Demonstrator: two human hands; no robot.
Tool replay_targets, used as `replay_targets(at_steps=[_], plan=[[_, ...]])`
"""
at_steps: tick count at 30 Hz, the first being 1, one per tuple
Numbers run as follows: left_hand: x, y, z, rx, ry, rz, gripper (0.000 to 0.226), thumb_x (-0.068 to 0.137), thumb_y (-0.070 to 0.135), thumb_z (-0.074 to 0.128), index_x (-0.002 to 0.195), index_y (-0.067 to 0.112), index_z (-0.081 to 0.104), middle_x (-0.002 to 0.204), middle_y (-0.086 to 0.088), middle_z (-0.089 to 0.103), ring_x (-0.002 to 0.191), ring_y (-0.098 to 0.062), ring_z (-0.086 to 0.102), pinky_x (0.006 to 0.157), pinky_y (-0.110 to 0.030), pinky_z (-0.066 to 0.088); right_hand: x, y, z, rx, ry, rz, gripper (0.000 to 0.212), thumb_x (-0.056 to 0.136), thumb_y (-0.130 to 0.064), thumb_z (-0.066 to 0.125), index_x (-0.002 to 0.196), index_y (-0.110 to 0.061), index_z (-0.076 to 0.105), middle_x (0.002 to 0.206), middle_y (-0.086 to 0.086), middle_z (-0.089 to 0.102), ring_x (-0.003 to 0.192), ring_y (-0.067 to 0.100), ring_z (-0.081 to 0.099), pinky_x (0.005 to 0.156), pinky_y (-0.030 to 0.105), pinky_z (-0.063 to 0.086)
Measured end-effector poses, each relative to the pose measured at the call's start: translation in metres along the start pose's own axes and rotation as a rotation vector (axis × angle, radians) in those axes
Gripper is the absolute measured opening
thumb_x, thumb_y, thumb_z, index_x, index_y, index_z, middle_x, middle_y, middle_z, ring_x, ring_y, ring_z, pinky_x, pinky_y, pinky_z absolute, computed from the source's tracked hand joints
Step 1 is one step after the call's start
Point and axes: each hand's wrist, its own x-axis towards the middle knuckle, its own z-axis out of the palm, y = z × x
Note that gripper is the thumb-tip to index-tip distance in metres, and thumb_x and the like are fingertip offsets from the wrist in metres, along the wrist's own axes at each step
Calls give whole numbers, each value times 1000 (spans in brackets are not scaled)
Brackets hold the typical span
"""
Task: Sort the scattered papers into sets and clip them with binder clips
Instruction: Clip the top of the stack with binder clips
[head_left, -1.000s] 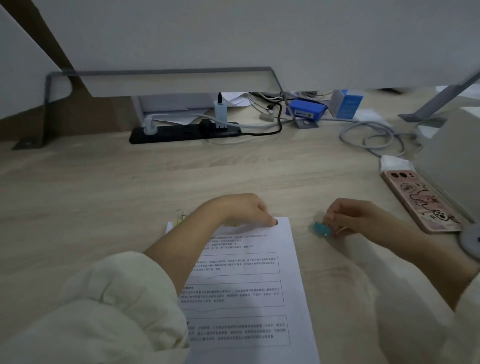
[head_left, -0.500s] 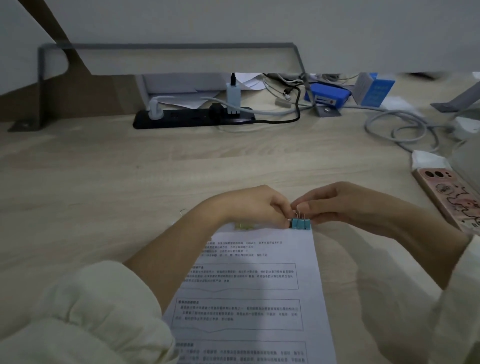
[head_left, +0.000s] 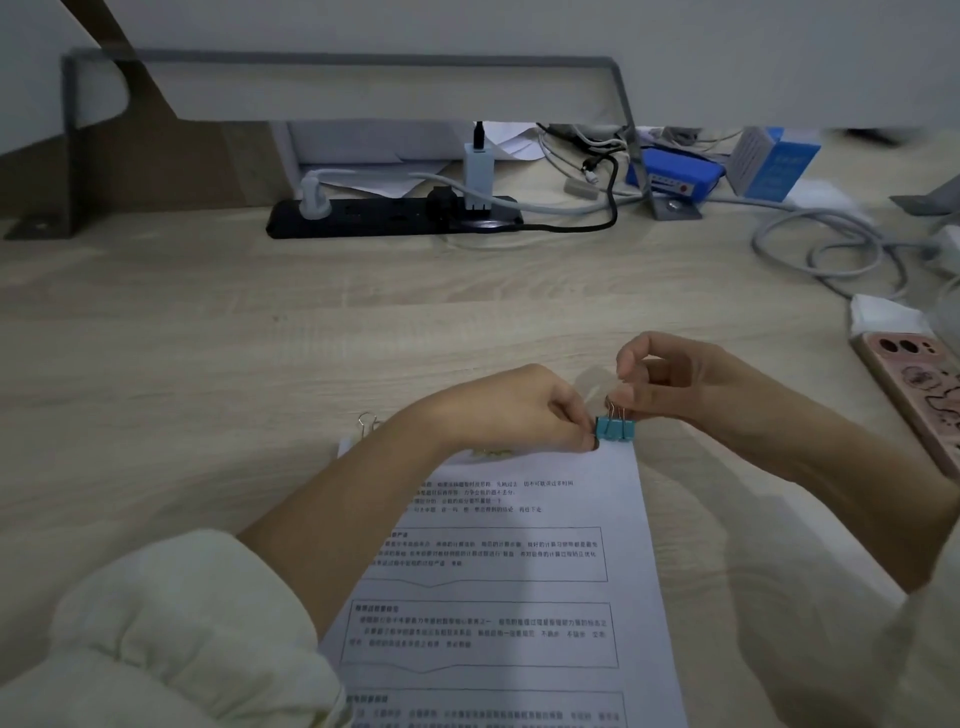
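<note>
A stack of printed papers (head_left: 514, 582) lies on the wooden desk in front of me. A blue binder clip (head_left: 615, 429) sits on its top right corner with its wire handles standing up. My left hand (head_left: 524, 410) presses the top edge of the papers, fingertips touching the clip's left side. My right hand (head_left: 670, 382) pinches the clip's wire handles between thumb and fingers. A second, pale clip (head_left: 367, 420) shows at the papers' top left corner, mostly hidden by my left arm.
A pink phone (head_left: 919, 389) lies at the right edge, with a folded tissue (head_left: 885, 317) behind it. A black power strip (head_left: 395, 215), grey cables (head_left: 826, 249) and blue boxes (head_left: 675, 174) line the back under a monitor stand.
My right hand carried the blue clip from the desk to the papers' top right corner and set it there. Since then its fingers have lifted to the wire handles.
</note>
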Motion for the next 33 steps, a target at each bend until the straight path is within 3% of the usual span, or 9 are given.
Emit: replay_targets(at_steps=[6, 8, 11, 13, 16, 20, 25, 28, 33], plan=[[-4, -3, -1, -52, 26, -15, 14, 85, 30, 63, 94, 21, 68, 75, 17, 61, 63, 4, 53, 47, 0, 36, 3, -4, 3, -53, 5, -121, 19, 81, 0, 61, 74, -12, 48, 70, 13, 50, 68, 14, 55, 67, 16, 51], [-6, -5, -3, -41, 12, -13, 10, 85, 31, 63, 93, 25, 65, 76, 17, 61, 65, 4, 54, 54, -3, 39, 5, -4, 3, -87, -17, -126, 20, 82, 1, 60, 73, -11, 46, 76, 17, 51, 73, 23, 52, 68, 19, 51], [-9, -9, -6, 2, -39, -26, 13, 85, 29, 62, 98, 26, 62, 79, 17, 61, 74, -4, 56, 71, -20, 42, 10, -5, 5, -129, -43, -122, 23, 84, 0, 59, 73, -11, 43, 80, 16, 52, 76, 25, 48, 71, 26, 49], [-11, -13, -7, -2, -37, -30, 15, 85, 25, 63, 100, 23, 63, 82, 14, 63, 80, -7, 58, 79, -28, 45, 14, -7, 8, -150, -54, -128, 23, 84, 1, 58, 74, -10, 41, 79, 15, 50, 75, 24, 47, 69, 22, 48], [-13, -17, -7, -50, -5, -14, 8, 84, 23, 65, 92, 22, 64, 81, 12, 63, 77, -4, 58, 77, -23, 46, 19, -11, 12, -185, -91, -139, 26, 84, 1, 58, 72, -11, 39, 74, 14, 46, 74, 23, 48, 64, 17, 47], [-14, -19, -8, -98, 8, -5, 5, 83, 22, 66, 85, 24, 62, 77, 12, 61, 70, 0, 56, 72, -18, 41, 26, -16, 14, -243, -168, -106, 30, 85, -1, 58, 69, -14, 37, 75, 28, 52, 77, 26, 48, 65, 24, 46], [-15, -21, -9, -117, 15, 14, 6, 84, 18, 65, 85, 22, 61, 80, 10, 61, 72, 0, 54, 72, -17, 41, 32, -16, 10, -148, -283, -2, 29, 85, 0, 58, 69, -14, 37, 68, 12, 56, 69, 14, 57, 61, 13, 47], [-16, -23, -10, -118, 19, 20, 5, 84, 20, 65, 87, 22, 62, 80, 12, 61, 73, 0, 55, 72, -17, 41, 30, -12, 8, -75, -291, 32, 29, 84, -3, 58, 68, -14, 37, 65, 3, 55, 67, 10, 56, 63, 13, 48], [-16, -25, -11, -114, 30, 16, 10, 84, 21, 65, 94, 18, 63, 81, 12, 60, 75, -1, 55, 74, -18, 41, 27, -5, 6, 24, -262, 61, 28, 82, -4, 57, 67, -14, 36, 74, 12, 47, 71, 14, 57, 67, 16, 50]])
